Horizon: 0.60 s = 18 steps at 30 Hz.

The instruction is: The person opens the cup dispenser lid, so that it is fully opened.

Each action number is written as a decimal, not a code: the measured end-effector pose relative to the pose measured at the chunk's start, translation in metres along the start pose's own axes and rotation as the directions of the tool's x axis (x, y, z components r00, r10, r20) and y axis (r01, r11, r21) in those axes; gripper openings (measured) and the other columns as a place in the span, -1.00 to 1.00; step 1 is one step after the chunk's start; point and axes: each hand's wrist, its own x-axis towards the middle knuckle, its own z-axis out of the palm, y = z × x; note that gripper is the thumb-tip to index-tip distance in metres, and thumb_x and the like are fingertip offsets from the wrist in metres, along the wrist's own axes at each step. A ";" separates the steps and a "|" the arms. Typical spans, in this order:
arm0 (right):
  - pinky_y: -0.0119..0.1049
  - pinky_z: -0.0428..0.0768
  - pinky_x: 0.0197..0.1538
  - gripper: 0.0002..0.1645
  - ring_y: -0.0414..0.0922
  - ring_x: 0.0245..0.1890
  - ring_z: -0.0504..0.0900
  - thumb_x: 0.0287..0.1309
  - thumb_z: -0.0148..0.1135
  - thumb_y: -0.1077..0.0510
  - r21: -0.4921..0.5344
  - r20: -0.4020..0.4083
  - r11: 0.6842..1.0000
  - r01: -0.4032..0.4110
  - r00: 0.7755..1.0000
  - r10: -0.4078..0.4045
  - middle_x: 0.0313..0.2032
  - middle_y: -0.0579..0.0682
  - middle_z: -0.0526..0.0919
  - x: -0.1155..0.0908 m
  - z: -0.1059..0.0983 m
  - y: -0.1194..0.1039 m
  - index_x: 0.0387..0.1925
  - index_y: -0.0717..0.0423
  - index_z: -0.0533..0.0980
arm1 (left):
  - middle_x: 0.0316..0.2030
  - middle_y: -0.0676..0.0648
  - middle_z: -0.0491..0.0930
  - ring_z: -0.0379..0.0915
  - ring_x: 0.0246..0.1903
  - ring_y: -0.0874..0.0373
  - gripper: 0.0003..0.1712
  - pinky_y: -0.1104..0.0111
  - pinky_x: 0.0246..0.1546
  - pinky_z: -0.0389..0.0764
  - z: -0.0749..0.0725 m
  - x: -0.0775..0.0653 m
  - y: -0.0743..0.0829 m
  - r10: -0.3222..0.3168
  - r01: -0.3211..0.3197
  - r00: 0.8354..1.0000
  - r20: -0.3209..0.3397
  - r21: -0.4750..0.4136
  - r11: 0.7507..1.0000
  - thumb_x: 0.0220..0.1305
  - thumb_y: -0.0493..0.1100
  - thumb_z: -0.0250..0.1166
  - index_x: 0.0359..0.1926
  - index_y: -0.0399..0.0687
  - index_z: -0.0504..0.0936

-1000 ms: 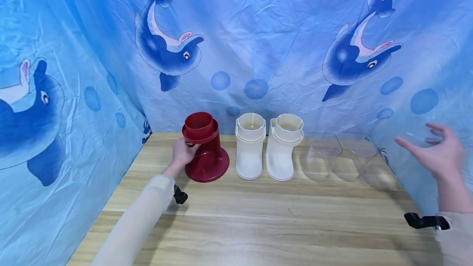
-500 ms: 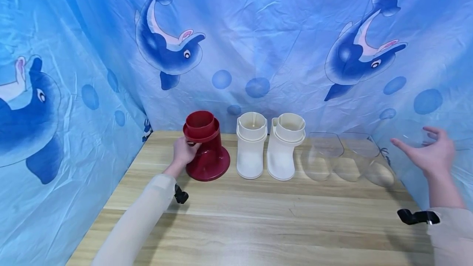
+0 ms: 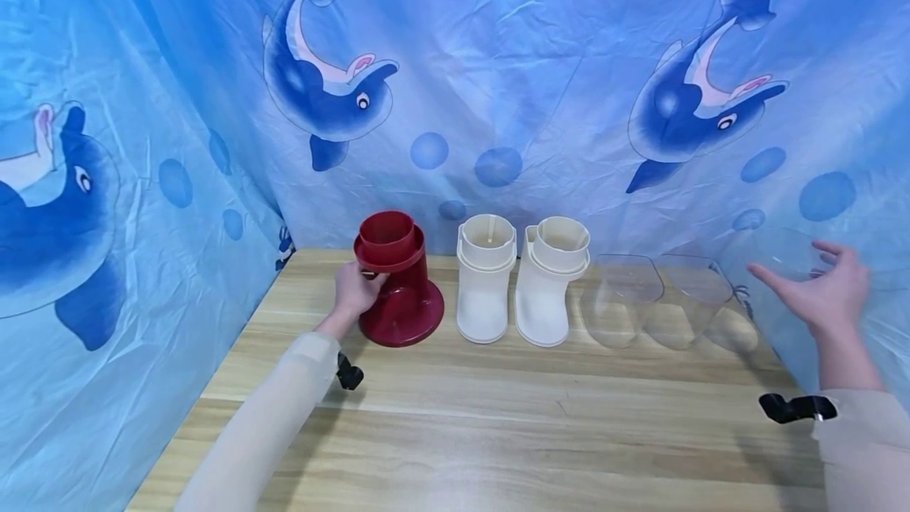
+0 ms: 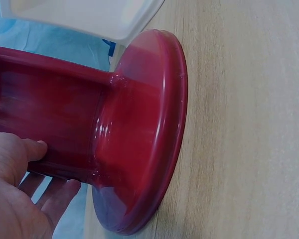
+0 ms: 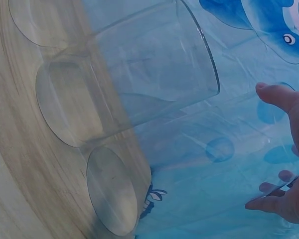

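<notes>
My left hand (image 3: 358, 288) grips the upright column of a red plastic stand (image 3: 400, 313), thumb in front and fingers behind. The stand has a ring collar on top and a round flared foot (image 4: 154, 129) at the table. At the right, my right hand (image 3: 832, 283) is spread around the upper part of a clear container (image 5: 112, 191), thumb on one side and fingers on the other. Its see-through walls are faint; the bottom shows low, beside two more clear containers (image 3: 617, 303) (image 3: 675, 306).
Two white plastic stands (image 3: 483, 299) (image 3: 543, 299) stand side by side between the red stand and the clear containers. All sit along the back of a wooden table (image 3: 469, 425). A blue dolphin-print cloth (image 3: 554, 101) hangs close behind and at both sides.
My right hand has moved a little left with the clear container, nearer the other two. The left hand keeps its grip on the red stand; the head view has shifted slightly.
</notes>
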 end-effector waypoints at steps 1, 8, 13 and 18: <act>0.36 0.47 0.16 0.31 0.44 0.51 0.21 0.27 0.33 -0.38 -0.001 0.002 1.000 0.003 1.000 -0.003 0.65 0.33 -0.06 0.000 -0.001 0.001 0.69 0.17 -0.11 | -0.09 -0.42 0.78 0.75 -0.05 -0.30 -0.67 -0.11 0.01 0.79 0.000 0.000 0.000 0.000 0.000 1.000 0.001 0.001 1.000 0.45 -0.12 0.39 -0.01 -0.35 0.73; -0.15 0.37 -0.12 0.33 0.42 0.48 0.22 0.24 0.37 -0.34 0.007 0.002 1.000 0.014 1.000 -0.014 0.63 0.35 -0.09 -0.001 -0.003 0.001 0.68 0.17 -0.13 | -0.08 -0.42 0.78 0.74 -0.03 -0.30 -0.65 -0.11 0.06 0.76 0.001 0.006 0.004 -0.009 0.009 1.000 0.014 0.030 1.000 0.44 -0.11 0.39 -0.02 -0.36 0.73; -0.16 0.40 -0.07 0.33 0.38 0.53 0.19 0.22 0.41 -0.34 0.055 0.010 0.998 -0.001 1.000 0.001 0.65 0.29 -0.12 -0.002 -0.002 -0.003 0.70 0.05 -0.13 | -0.09 -0.41 0.78 0.73 -0.03 -0.30 -0.66 -0.10 0.08 0.75 0.002 0.010 0.005 -0.016 0.016 1.000 0.005 0.036 0.999 0.43 -0.11 0.39 -0.04 -0.36 0.73; 0.32 0.36 0.48 0.34 0.33 0.61 0.02 0.22 0.40 -0.35 0.098 -0.007 0.995 -0.004 1.000 0.005 0.69 0.23 -0.19 -0.012 -0.001 -0.003 0.73 -0.14 -0.20 | 0.00 -0.39 0.76 0.73 0.01 -0.28 -0.62 -0.08 0.07 0.78 0.000 -0.003 0.006 -0.046 0.042 0.998 -0.048 -0.071 0.997 0.36 -0.15 0.44 0.07 -0.32 0.68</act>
